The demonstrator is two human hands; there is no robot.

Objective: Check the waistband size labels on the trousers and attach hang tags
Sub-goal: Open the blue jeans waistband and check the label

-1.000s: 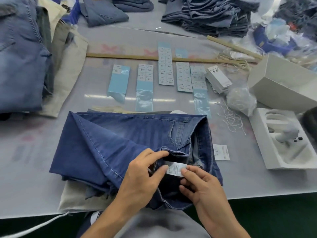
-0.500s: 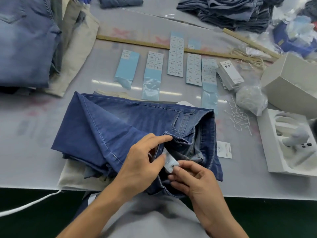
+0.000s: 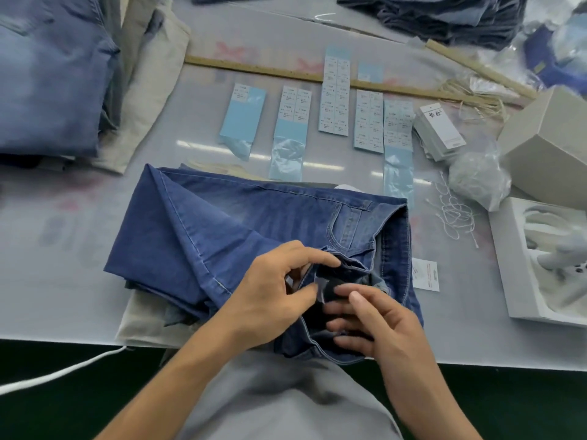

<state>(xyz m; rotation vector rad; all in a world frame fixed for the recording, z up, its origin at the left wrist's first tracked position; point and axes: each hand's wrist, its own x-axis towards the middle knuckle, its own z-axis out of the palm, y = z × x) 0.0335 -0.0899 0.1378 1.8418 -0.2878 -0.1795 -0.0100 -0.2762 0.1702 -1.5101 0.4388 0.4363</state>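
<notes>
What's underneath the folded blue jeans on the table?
A beige fabric piece pokes out beneath the blue jeans at the near-left edge, and a white corner peeks behind the waistband. How far either extends underneath is hidden.

Single view only, from a wide-angle camera worn on the person's head, looking forward and steeply down across the desk (image 3: 79,281). The near desk edge runs across the lower part of the frame, with the person's lap below it. The hands, left (image 3: 273,293) and right (image 3: 378,325), sit close under the lens at lower centre, on the folded jeans (image 3: 222,236). The far side of the desk reaches the top edge, where stacked garments (image 3: 444,14) are cut off. Straight lines bow toward the borders. No second view shares this scene.
</notes>
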